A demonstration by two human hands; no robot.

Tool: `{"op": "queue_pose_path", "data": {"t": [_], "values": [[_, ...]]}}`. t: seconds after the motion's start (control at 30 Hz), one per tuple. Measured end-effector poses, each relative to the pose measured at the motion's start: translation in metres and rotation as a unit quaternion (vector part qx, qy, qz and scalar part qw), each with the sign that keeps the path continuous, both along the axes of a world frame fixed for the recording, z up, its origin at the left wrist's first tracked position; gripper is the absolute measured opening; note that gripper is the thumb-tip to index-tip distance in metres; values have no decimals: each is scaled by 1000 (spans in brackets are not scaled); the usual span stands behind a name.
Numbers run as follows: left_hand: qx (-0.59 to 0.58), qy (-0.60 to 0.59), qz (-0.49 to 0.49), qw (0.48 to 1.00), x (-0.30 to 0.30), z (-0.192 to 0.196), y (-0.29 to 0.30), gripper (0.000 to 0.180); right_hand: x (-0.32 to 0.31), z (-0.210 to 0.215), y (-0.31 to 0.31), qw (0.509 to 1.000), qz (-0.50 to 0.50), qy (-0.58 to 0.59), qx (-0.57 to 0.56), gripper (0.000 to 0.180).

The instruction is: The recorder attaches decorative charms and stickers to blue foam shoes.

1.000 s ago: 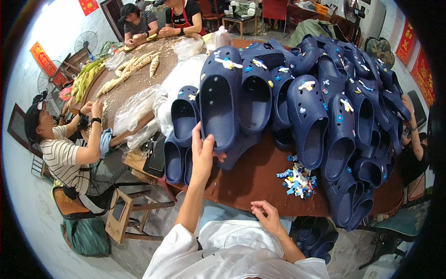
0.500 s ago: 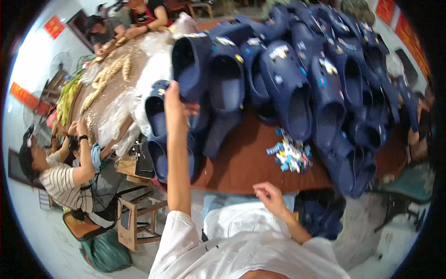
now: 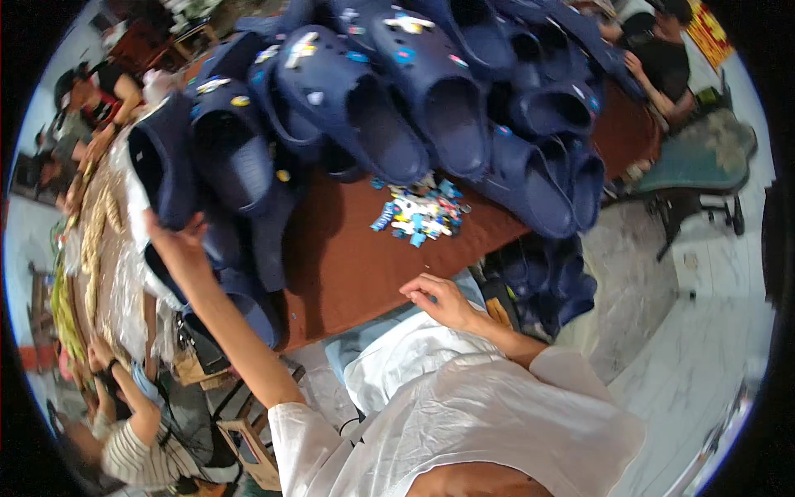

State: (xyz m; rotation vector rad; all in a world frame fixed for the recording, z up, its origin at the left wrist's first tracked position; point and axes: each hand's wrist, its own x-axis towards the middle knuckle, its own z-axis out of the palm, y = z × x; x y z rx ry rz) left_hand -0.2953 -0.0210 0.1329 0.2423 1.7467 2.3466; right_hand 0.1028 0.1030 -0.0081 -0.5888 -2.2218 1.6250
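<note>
A big heap of navy clogs (image 3: 397, 108) with small coloured charms on them covers the far side of a brown table (image 3: 348, 265). My left hand (image 3: 176, 238) is stretched out to the heap's left end and grips the lower edge of one navy clog (image 3: 161, 166). My right hand (image 3: 440, 298) hovers at the table's near edge with its fingers curled together; nothing shows in it. A small pile of loose coloured charms (image 3: 418, 214) lies on the table just beyond my right hand.
More navy clogs (image 3: 546, 273) lie under the table at the right. Clear plastic bags (image 3: 124, 282) and yellow-green pieces (image 3: 62, 306) line the left side. A person in stripes (image 3: 141, 447) sits lower left, another in black (image 3: 662, 58) upper right beside a green chair (image 3: 704, 166).
The view has swung and tilted to the right. My left hand stays on the clog at the heap's left end. My right hand has risen to the table's near edge, fingers curling.
</note>
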Motion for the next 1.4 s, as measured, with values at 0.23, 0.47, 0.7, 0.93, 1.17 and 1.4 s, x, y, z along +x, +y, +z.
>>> {"op": "queue_pose_path", "data": {"t": [0.23,0.47,0.7,0.93,1.17,1.4], "values": [[-7,3,7,1000,0,14,-2,68,25,-2,2,1000,-3,15,-6,12],[5,-35,41,999,30,20,2,72,107,-59,22,969,-236,-36,59,11],[-135,262,123,948,148,-32,-10,42,235,-224,95,828,-332,-404,201,38],[-274,357,-72,890,243,-132,-27,24,293,-258,150,685,-433,-546,213,37],[-358,345,-81,864,267,-148,-22,25,373,-285,159,643,-382,-659,84,53],[-369,311,-57,874,274,-157,-38,28,380,-317,140,580,-695,-110,-410,56]]}}
